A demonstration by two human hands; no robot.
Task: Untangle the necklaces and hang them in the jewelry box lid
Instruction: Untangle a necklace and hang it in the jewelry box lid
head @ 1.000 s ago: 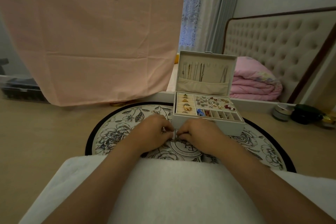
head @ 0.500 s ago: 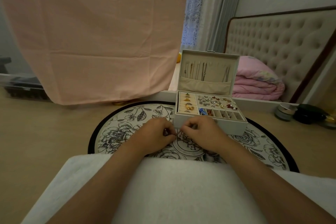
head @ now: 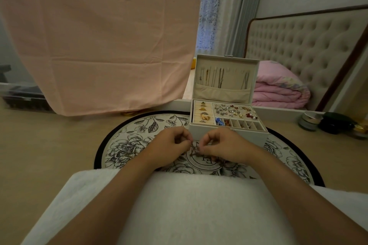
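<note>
The necklace (head: 196,151) is pinched between the left hand (head: 171,145) and right hand (head: 221,144), held close together. Any knot should be teased loose, never pulled tight. The open lid (head: 227,58), just beyond the hands, already carries chains (head: 220,77).

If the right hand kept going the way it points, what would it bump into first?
Probably the left hand, just across the necklace both pinch; the jewelry box stands close behind it, though depth is unclear.
</note>
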